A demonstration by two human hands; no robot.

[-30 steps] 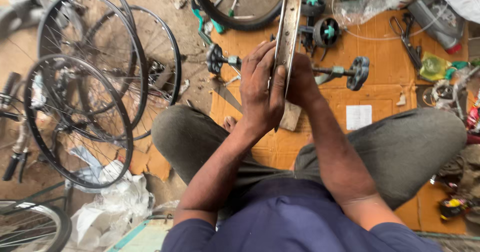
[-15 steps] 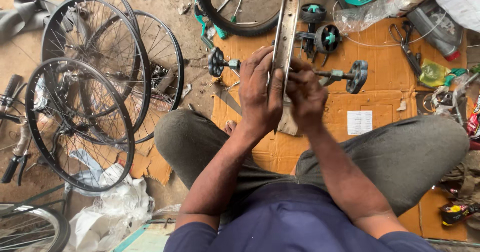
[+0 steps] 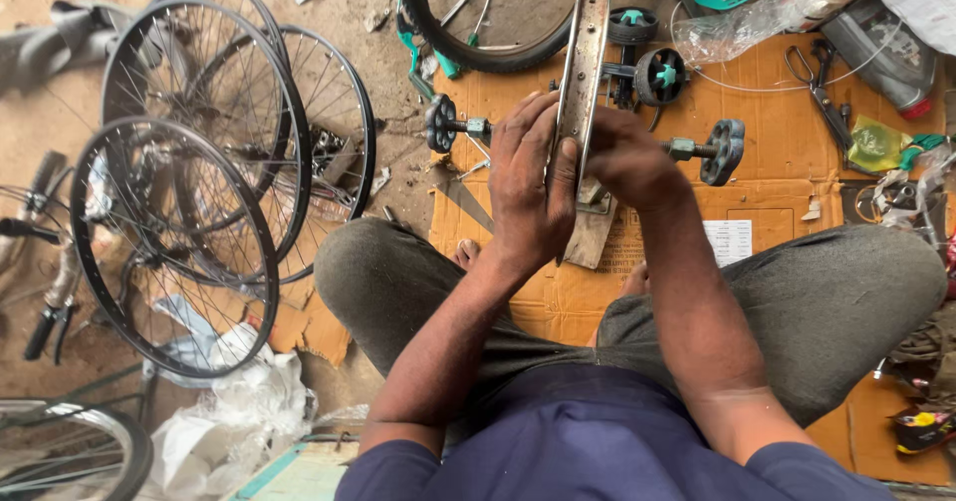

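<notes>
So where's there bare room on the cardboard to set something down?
Bare cardboard lies between the black knob and the scissors, and in front of the white label. It is crowded around the metal rim, both hands, and the right edge.

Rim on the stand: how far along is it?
Done: rim stands edge-on in the stand between its two knobs. In hand: left hand and right hand press its two sides. Left: I can make out no spokes or hub on it, unlike the spoked wheels stacked at the left.
</notes>
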